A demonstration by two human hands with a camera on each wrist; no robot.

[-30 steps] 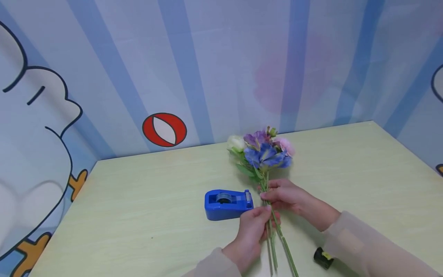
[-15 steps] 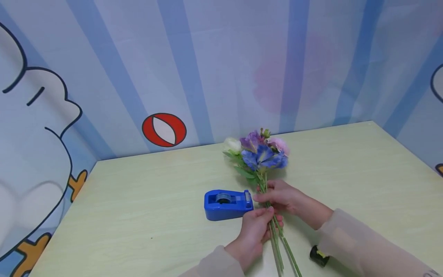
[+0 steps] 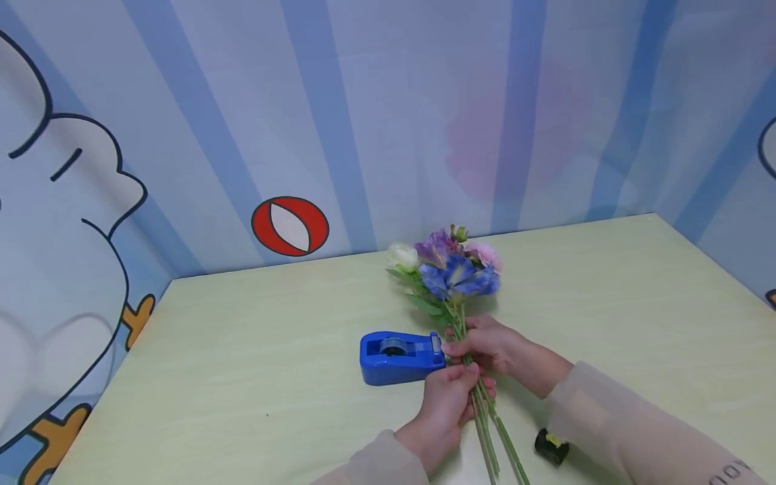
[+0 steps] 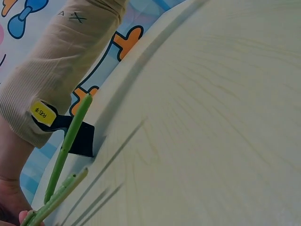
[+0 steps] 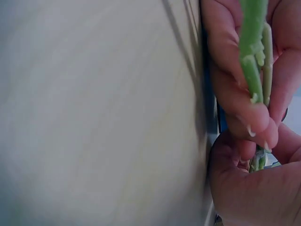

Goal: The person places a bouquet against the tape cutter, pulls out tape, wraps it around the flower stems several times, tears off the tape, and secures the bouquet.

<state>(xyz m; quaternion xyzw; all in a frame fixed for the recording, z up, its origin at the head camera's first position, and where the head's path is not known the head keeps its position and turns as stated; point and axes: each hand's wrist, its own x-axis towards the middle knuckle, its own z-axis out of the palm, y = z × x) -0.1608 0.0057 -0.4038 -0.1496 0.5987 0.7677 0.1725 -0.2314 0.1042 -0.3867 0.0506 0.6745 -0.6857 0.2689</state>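
Observation:
A bouquet of artificial flowers (image 3: 461, 276) in blue, purple, pink and white leans away from me over the table. My left hand (image 3: 447, 411) grips its green stems (image 3: 508, 444) low down, thumb on top. Just above, my right hand (image 3: 494, 343) pinches the same stems between thumb and fingers. In the right wrist view, the curled fingers of the left hand (image 5: 230, 66) lie against the stems, close to the right hand (image 5: 263, 193). Cut stem ends (image 4: 70, 141) show in the left wrist view. A blue tape dispenser (image 3: 394, 370) stands just left of both hands.
The pale table (image 3: 242, 377) extends left and right of the hands, with a striped, cartoon-printed backdrop (image 3: 412, 121) behind it. At the right sleeve (image 3: 594, 411) is a small black device (image 3: 550, 448) with a yellow label.
The flower heads have shifted slightly left, and the lower stem ends have swung a little right. My right hand has moved slightly left along with the stems. Both hands keep holding them.

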